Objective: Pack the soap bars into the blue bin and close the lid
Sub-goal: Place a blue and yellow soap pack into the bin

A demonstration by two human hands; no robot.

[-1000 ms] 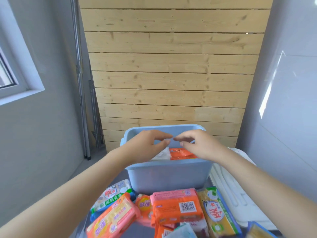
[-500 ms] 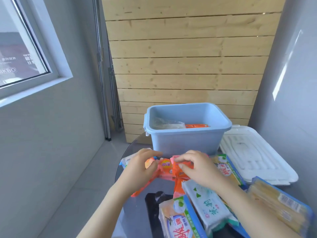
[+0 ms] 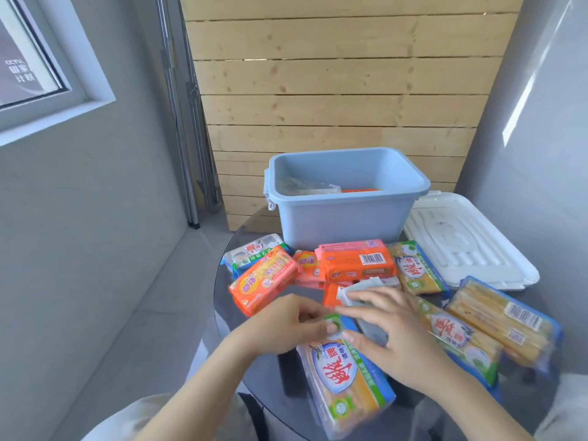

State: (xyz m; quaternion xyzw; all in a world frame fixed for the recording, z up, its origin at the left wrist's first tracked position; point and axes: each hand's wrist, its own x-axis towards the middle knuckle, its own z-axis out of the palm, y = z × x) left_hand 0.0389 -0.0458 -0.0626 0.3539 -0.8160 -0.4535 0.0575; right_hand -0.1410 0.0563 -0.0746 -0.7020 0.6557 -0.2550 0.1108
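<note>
The open blue bin [image 3: 337, 221] stands at the back of the round table, with a clear-wrapped pack and an orange pack low inside. Its white lid [image 3: 471, 246] lies flat to its right. Several wrapped soap packs lie in front of the bin: two orange ones [image 3: 264, 283] [image 3: 356, 261] and yellow ones [image 3: 496, 316]. My left hand [image 3: 286, 326] pinches the top corner of the nearest yellow soap pack [image 3: 346, 380]. My right hand [image 3: 394, 329] lies over a white soap pack [image 3: 362, 286], fingers on top and thumb at its near edge.
The dark glass table [image 3: 229, 281] ends in a curved edge at the left, with grey floor beyond. A wooden slat wall rises behind the bin. Grey walls stand on both sides, and a window is at the upper left.
A second ago both hands were over the bin; half a second ago they were on the orange packs beside it. Now they are nearer me, on the yellow and white packs.
</note>
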